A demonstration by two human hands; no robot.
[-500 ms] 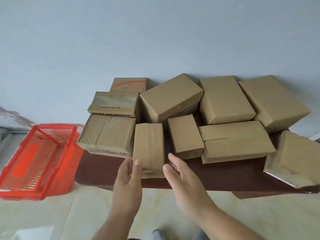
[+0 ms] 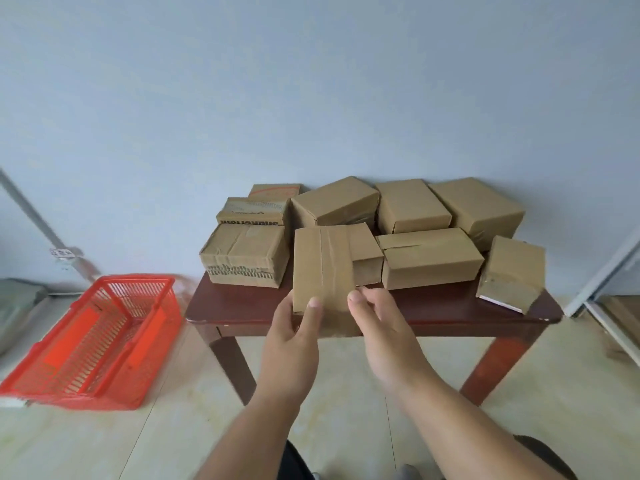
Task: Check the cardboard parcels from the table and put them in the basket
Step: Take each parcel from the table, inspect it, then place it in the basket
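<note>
Several taped cardboard parcels lie on a small dark-red wooden table (image 2: 433, 311). I hold a narrow taped parcel (image 2: 322, 268) lifted above the table's front edge. My left hand (image 2: 294, 334) grips its lower left corner, thumb on the front face. My right hand (image 2: 381, 327) grips its lower right edge, thumb on the front as well. Behind the parcel a smaller parcel (image 2: 367, 268) is partly hidden. A red plastic basket (image 2: 93, 341) stands on the floor left of the table and looks empty.
More parcels crowd the table: a worn one (image 2: 246, 254) at left, a long one (image 2: 429, 258) at right, one overhanging the right edge (image 2: 509, 271). A grey wall rises behind. Pale tiled floor surrounds the table; a door frame (image 2: 602, 282) stands at far right.
Both hands have closed on the narrow parcel and lifted it off the table toward me. The view has pulled back, now showing the table's legs and more floor.
</note>
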